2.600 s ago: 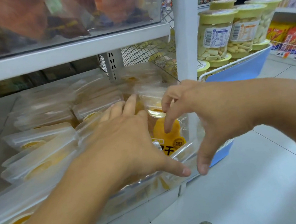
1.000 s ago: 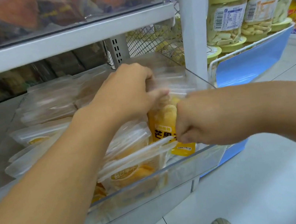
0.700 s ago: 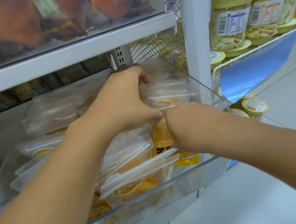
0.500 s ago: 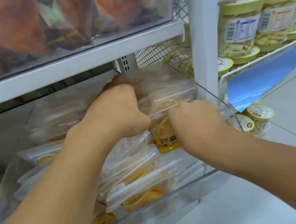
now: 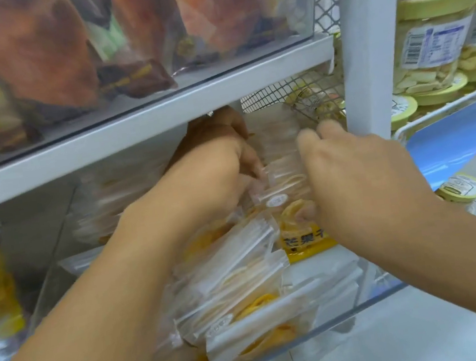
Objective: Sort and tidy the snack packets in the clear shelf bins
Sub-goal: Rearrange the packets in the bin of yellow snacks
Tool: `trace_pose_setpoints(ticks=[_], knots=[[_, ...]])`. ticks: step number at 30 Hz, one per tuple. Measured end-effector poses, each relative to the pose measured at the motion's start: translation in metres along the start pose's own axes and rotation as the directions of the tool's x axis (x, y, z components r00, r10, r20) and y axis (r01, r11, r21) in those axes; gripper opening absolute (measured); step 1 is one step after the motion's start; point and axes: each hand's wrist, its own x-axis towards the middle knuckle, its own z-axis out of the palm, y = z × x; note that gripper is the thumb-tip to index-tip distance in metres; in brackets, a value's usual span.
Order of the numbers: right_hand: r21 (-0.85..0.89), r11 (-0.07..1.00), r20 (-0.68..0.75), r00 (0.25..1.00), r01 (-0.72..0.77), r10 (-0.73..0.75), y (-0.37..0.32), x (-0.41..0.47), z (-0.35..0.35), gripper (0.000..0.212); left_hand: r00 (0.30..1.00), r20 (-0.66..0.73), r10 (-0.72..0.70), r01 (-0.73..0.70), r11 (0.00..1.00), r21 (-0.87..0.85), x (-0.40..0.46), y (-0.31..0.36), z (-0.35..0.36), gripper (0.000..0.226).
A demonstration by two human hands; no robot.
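A clear shelf bin (image 5: 355,315) holds several clear-topped packets of yellow dried mango. One upright mango packet (image 5: 296,227) with a yellow label stands in the right half of the bin. My left hand (image 5: 212,181) is curled over the packet tops to its left, fingers pressed against the row behind it. My right hand (image 5: 356,175) grips that upright packet from the right, thumb on its front. Several packets (image 5: 238,291) lean forward in front of my left wrist. A reflection of my left hand shows deeper under the shelf.
A white shelf board (image 5: 141,123) runs just above my hands, with a bin of red-brown snack bags (image 5: 57,52) on it. A white upright post (image 5: 369,37) stands right of the bin. Yellow-lidded jars (image 5: 437,36) fill a blue-fronted rack on the right.
Both hands have pushed deeper into the bin toward the back row. The upright yellow-labelled packet has moved back with them, and the front packets now lean forward below my left arm.
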Motion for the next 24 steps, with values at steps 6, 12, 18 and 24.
trace_pose_setpoints(ticks=[6,12,18,24], knots=[[-0.018,0.995,-0.05,0.994,0.099,-0.1,0.005,-0.003,0.015,0.093,0.991,-0.09,0.103,-0.114,0.985,-0.127,0.004,0.016,0.011,0.005],[-0.021,0.988,-0.011,0.988,0.152,-0.152,0.011,0.001,0.023,0.071,0.991,0.054,0.12,-0.107,0.973,-0.203,-0.016,0.006,-0.003,0.033],[-0.192,0.966,-0.056,0.98,0.176,-0.19,0.017,0.002,0.022,0.072,0.994,0.101,0.035,-0.051,0.985,0.167,-0.029,0.003,-0.017,0.019],[-0.121,0.976,-0.084,0.978,0.181,-0.192,0.022,0.0,0.021,0.111,0.952,-0.095,0.291,-0.294,0.955,-0.025,-0.02,0.014,0.009,0.006]])
